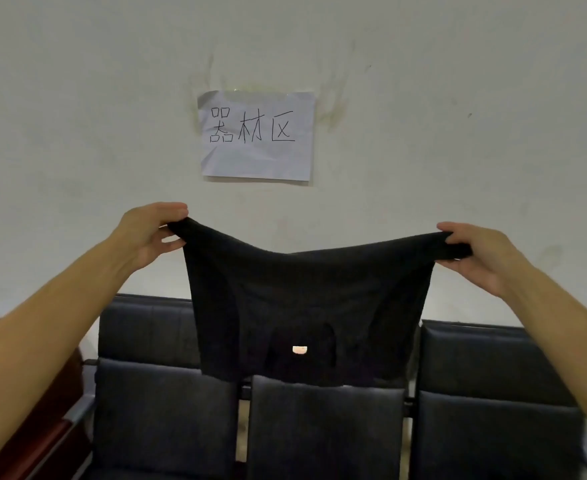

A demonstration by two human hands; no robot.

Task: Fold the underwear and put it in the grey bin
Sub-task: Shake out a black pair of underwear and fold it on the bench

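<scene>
Head view:
Underwear (306,306): black, unfolded, hanging in the air in front of you, spread between your two hands. The top edge sags in the middle and rises to each held corner. The lower hem hangs in front of the middle seat's backrest.
Tag (299,349): small and pale, on the cloth near the lower centre.
Left hand (146,233): raised, your thumb and fingers pinching the upper left corner of the underwear. Grip narrow, closed on cloth.
Right hand (482,254): raised at much the same height, slightly lower, your fingers and thumb pinching the upper right corner, with a fold of cloth bunched under the fingers. Grip narrow, closed on cloth.
Forearms: both bare, reaching in from the lower corners of the view.
Seats (153,410): a row of three dark padded seats with backrests, against the wall, below and behind the underwear.
Armrest (77,415): grey, at the left end of the row.
Wall (458,116): off-white, stained and scuffed around the sheet.
Sheet (255,135): white paper, creased, fixed to the wall above the underwear, with three handwritten characters in black.
Furniture (15,410): reddish-brown, at the far left edge, partly behind your left arm; what it is cannot be told.
</scene>
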